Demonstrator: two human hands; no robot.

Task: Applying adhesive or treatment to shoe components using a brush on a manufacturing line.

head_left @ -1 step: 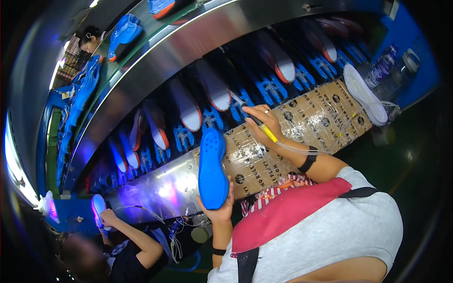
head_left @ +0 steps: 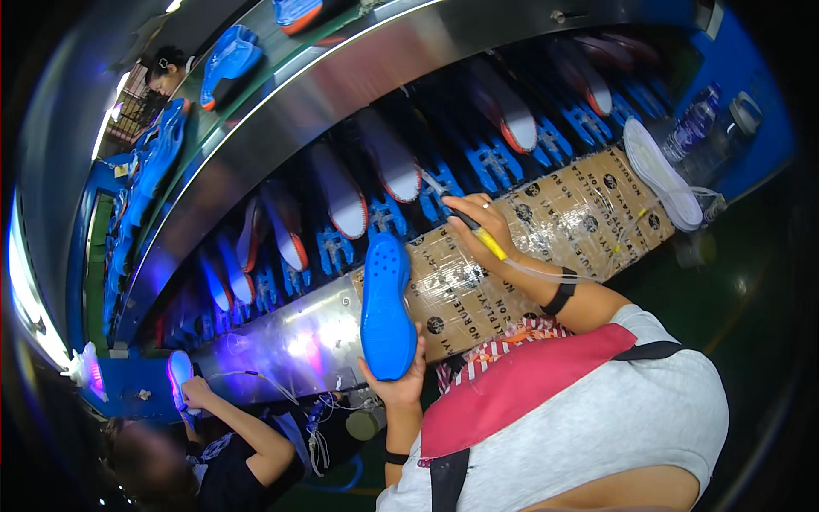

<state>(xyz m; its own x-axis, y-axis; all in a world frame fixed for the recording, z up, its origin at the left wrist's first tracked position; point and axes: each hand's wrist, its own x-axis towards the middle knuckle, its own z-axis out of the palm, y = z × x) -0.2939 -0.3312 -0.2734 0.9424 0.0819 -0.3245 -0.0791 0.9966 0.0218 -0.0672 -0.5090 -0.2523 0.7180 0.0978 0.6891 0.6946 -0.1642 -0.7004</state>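
Left hand (head_left: 399, 375) grips blue sole (head_left: 386, 307) upright, long axis away from body; right hand (head_left: 478, 224), clasping yellow-tipped pen (head_left: 480, 235), sits just right of its toe.

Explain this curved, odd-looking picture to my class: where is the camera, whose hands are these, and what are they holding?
The camera sits on a worker's head and looks down through a very wide lens, which bends straight edges into curves. No machine arm is involved: these are the person's own two bare hands. The left hand holds a blue shoe sole upright. The right hand has a thin yellow-tipped tool in its grip, with a clear tube trailing from it. In front lies a work surface covered with taped cardboard, and a white sole rests at its far end. Behind runs a row of soles on blue holders under a metal conveyor. At lower left a second person is handling another sole.
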